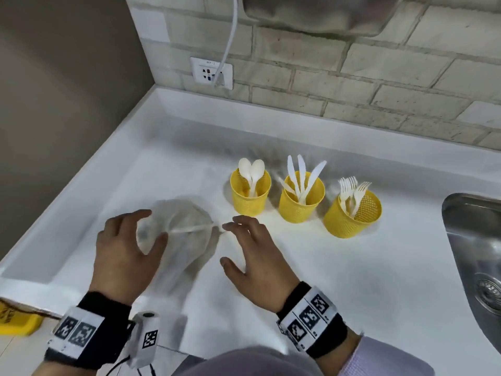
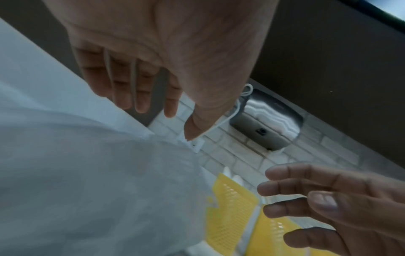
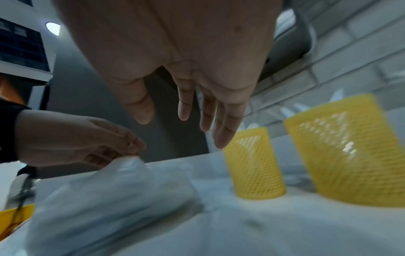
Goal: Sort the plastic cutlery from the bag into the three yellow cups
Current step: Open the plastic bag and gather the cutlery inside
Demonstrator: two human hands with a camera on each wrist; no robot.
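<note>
Three yellow mesh cups stand in a row on the white counter (image 1: pixel 298 267): the spoon cup (image 1: pixel 250 196), the knife cup (image 1: pixel 301 206) and the fork cup (image 1: pixel 352 218). Left of them lies a clear plastic bag (image 1: pixel 184 240) with a white utensil (image 1: pixel 189 228) in it, blurred. My left hand (image 1: pixel 127 242) hovers at the bag's left side, fingers relaxed, fingertips at or on the plastic. My right hand (image 1: pixel 241 245) hangs open just right of the bag, fingertips near the utensil's end. The left wrist view shows the left hand (image 2: pixel 153 69) above the bag (image 2: pixel 98 190). The right wrist view shows the right hand (image 3: pixel 186 78) empty.
A steel sink (image 1: pixel 474 240) is sunk into the counter at the right. The brick wall behind carries a socket (image 1: pixel 211 73) with a white cable and a metal appliance (image 1: pixel 311 12). A raised rim (image 1: pixel 81 172) bounds the counter's left side. A yellow object (image 1: pixel 16 321) lies lower left.
</note>
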